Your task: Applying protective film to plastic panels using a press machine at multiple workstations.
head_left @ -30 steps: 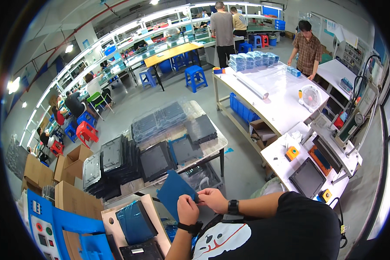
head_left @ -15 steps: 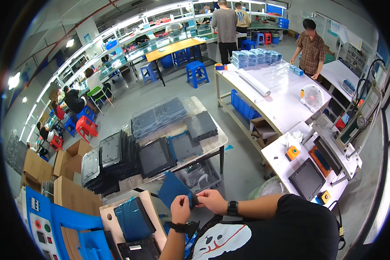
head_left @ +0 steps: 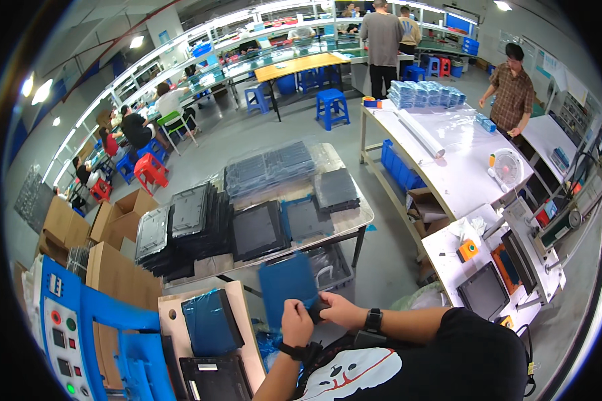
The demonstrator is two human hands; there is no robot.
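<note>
In front of my body I hold a flat panel faced with blue film [head_left: 287,284], its broad face tilted up. My left hand [head_left: 297,323] pinches its near edge with curled fingers. On the near right corner, my right hand [head_left: 342,311] has its thumb and fingers closed around a dark part of the same panel. Its underside and some fingertips are hidden. Below and left, a blue-filmed panel [head_left: 211,324] and a black panel [head_left: 215,379] lie on a light wooden board [head_left: 242,314].
Ahead stands a table [head_left: 344,157] bearing stacked black panels [head_left: 188,220]. Underneath is a grey crate [head_left: 334,271]. A blue machine [head_left: 80,314] with buttons is at left; a press [head_left: 518,250] is at right. A co-worker [head_left: 513,90] stands by the white table [head_left: 441,174].
The blue-filmed panel has turned more upright and shows more of its face. Both my hands have stayed on it, shifting slightly right. The whole view has moved right and down a little.
</note>
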